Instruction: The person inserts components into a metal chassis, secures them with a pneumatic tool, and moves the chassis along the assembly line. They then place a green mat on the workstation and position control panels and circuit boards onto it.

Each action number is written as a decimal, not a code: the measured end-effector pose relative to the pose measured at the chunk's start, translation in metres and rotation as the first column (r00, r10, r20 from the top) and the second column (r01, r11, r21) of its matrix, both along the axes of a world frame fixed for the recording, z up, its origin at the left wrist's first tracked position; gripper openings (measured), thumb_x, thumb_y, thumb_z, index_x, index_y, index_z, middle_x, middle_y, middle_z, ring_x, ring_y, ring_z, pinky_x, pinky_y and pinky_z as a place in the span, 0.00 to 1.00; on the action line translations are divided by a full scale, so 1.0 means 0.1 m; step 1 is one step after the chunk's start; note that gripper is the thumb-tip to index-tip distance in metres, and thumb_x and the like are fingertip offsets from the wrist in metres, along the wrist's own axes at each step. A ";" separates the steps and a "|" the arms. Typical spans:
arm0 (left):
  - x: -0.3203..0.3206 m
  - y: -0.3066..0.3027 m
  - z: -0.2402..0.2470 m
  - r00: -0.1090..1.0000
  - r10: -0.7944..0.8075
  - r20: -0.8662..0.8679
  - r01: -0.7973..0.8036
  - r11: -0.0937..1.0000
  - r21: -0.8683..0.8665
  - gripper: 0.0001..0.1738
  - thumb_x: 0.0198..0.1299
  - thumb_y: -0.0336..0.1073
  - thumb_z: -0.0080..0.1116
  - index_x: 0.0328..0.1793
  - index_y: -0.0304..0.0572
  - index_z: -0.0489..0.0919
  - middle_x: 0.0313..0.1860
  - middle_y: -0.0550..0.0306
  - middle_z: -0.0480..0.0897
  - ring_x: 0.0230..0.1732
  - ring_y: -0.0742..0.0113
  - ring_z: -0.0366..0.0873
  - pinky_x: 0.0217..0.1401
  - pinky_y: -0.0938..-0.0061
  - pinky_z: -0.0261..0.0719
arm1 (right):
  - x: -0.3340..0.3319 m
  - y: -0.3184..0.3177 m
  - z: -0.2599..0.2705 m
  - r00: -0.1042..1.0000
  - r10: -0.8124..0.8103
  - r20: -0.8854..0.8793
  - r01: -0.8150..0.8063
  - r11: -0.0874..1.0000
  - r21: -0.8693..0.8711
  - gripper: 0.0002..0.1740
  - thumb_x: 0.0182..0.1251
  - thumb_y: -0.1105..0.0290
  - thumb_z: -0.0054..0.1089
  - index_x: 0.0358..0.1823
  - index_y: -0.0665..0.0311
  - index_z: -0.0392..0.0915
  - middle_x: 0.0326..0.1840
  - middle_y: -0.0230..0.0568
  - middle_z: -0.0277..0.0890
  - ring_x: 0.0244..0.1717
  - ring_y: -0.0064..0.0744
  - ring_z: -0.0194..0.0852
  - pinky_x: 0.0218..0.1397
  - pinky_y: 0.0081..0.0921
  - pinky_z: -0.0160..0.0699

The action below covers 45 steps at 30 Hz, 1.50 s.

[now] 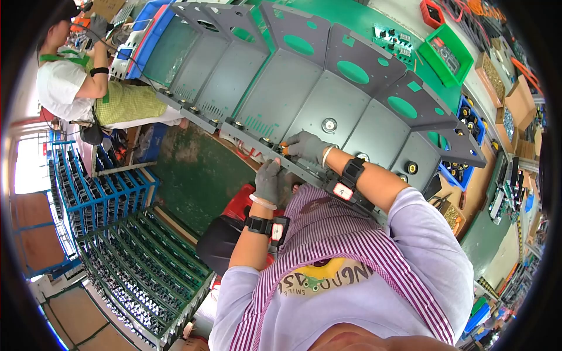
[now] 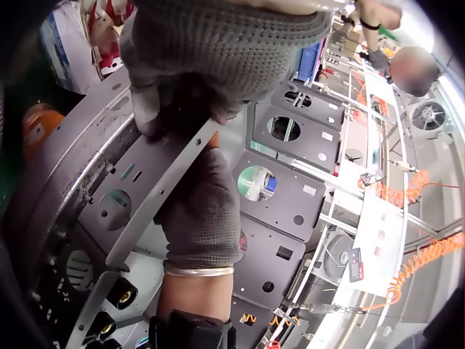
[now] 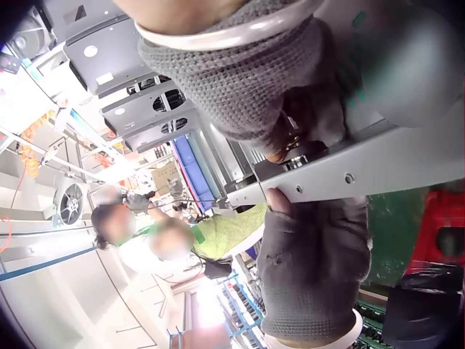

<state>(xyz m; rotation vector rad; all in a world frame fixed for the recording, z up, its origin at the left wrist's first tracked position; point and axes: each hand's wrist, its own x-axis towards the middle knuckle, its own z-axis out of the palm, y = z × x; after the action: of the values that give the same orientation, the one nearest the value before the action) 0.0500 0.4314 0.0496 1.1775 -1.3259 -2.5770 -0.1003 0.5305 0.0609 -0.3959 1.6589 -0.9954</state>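
A row of grey metal casings [image 1: 281,76] has a front flange [image 2: 161,190] with small holes. My gloved right hand [image 1: 307,146] reaches over the flange from inside, and its fingers pinch a dark round fitting [image 3: 304,153] beside it. On the outer side, my gloved left hand [image 1: 268,182] grips the flange edge with curled fingers, one bare fingertip against the metal in the right wrist view. The left hand [image 2: 218,54] and right hand [image 2: 202,211] face each other across the flange. Part of the fitting is hidden by fingers.
More round fittings [image 1: 329,125] sit in the casings. A green bin [image 1: 446,55] and blue bins [image 1: 456,174] stand at the right. Another person [image 1: 76,88] works at the upper left. Blue racks [image 1: 105,193] hold many parts at the left, near a red stool [image 1: 239,202].
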 end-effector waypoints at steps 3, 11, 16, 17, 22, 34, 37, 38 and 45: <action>-0.02 0.02 0.06 1.000 -0.001 -0.030 0.003 0.999 0.036 0.15 0.61 0.39 0.49 0.41 0.31 0.73 0.38 0.55 0.76 0.40 0.68 0.73 0.46 0.75 0.73 | -0.05 -0.07 -0.02 0.991 0.092 -0.093 -0.092 0.996 0.003 0.24 0.49 0.63 0.56 0.48 0.66 0.76 0.40 0.46 0.77 0.39 0.35 0.76 0.46 0.24 0.72; -0.05 0.05 0.12 0.997 0.069 -0.044 -0.064 0.994 0.089 0.14 0.59 0.39 0.51 0.42 0.33 0.73 0.37 0.57 0.76 0.40 0.68 0.74 0.46 0.73 0.74 | 0.10 -0.03 -0.12 0.950 0.078 -0.301 -0.092 0.995 -0.033 0.21 0.53 0.63 0.52 0.48 0.66 0.75 0.37 0.48 0.78 0.37 0.40 0.76 0.44 0.28 0.72; -0.02 0.02 -0.04 0.998 0.066 -0.010 -0.066 0.998 0.013 0.13 0.59 0.38 0.51 0.41 0.35 0.73 0.36 0.58 0.75 0.38 0.69 0.73 0.46 0.73 0.74 | 0.09 -0.07 -0.14 0.911 0.134 -0.391 -0.134 0.991 0.027 0.21 0.54 0.61 0.50 0.48 0.63 0.75 0.41 0.50 0.77 0.40 0.45 0.75 0.47 0.29 0.71; -0.02 0.02 -0.04 0.998 0.067 -0.018 -0.067 0.998 0.006 0.13 0.59 0.38 0.51 0.41 0.35 0.73 0.36 0.58 0.75 0.38 0.69 0.73 0.46 0.73 0.74 | 0.10 -0.08 -0.12 0.917 0.125 -0.380 -0.118 0.992 0.040 0.21 0.54 0.61 0.50 0.48 0.63 0.75 0.41 0.50 0.77 0.40 0.44 0.75 0.47 0.29 0.71; 0.02 -0.02 -0.04 1.000 0.002 0.004 -0.002 0.999 -0.054 0.13 0.59 0.39 0.51 0.40 0.34 0.73 0.36 0.58 0.75 0.37 0.70 0.73 0.45 0.74 0.74 | 0.15 -0.07 -0.18 0.972 0.033 -0.234 -0.040 0.999 -0.026 0.21 0.54 0.61 0.51 0.49 0.61 0.76 0.39 0.50 0.77 0.38 0.41 0.76 0.46 0.27 0.72; -0.01 0.03 -0.08 0.992 0.110 -0.065 -0.104 0.990 0.092 0.14 0.61 0.39 0.49 0.40 0.32 0.73 0.35 0.57 0.75 0.38 0.69 0.74 0.42 0.75 0.77 | -0.14 -0.10 -0.06 0.868 0.345 -0.356 -0.354 0.934 0.043 0.23 0.50 0.68 0.50 0.51 0.58 0.75 0.36 0.42 0.77 0.34 0.36 0.76 0.41 0.29 0.73; 0.11 -0.07 -0.25 0.945 -0.328 -0.016 0.244 0.733 -0.635 0.13 0.62 0.38 0.48 0.40 0.32 0.72 0.35 0.57 0.75 0.37 0.69 0.74 0.42 0.76 0.77 | -0.13 -0.09 -0.13 0.862 0.314 -0.399 -0.357 0.934 -0.035 0.20 0.51 0.66 0.50 0.48 0.61 0.75 0.37 0.42 0.77 0.33 0.36 0.76 0.40 0.29 0.73; 0.10 -0.06 -0.24 0.973 -0.219 -0.070 0.167 0.882 -0.440 0.13 0.61 0.38 0.48 0.40 0.32 0.72 0.34 0.57 0.75 0.37 0.70 0.74 0.43 0.76 0.76 | -0.14 -0.09 -0.16 0.888 0.292 -0.356 -0.332 0.941 -0.056 0.19 0.52 0.65 0.49 0.46 0.61 0.76 0.37 0.42 0.77 0.32 0.36 0.76 0.40 0.29 0.73; 0.09 -0.02 -0.54 0.993 -0.062 -0.104 0.016 0.918 -0.397 0.10 0.61 0.35 0.49 0.33 0.33 0.74 0.29 0.58 0.74 0.31 0.73 0.72 0.35 0.79 0.74 | -0.13 -0.15 -0.02 0.898 0.353 -0.263 -0.301 0.928 0.218 0.19 0.55 0.58 0.48 0.36 0.66 0.78 0.29 0.44 0.76 0.29 0.37 0.75 0.37 0.28 0.73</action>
<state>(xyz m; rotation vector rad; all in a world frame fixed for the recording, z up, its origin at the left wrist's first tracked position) 0.0593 0.4290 -0.0044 0.9245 -1.7477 -2.2035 -0.1134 0.5160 0.0584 -0.7128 1.8534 -0.5524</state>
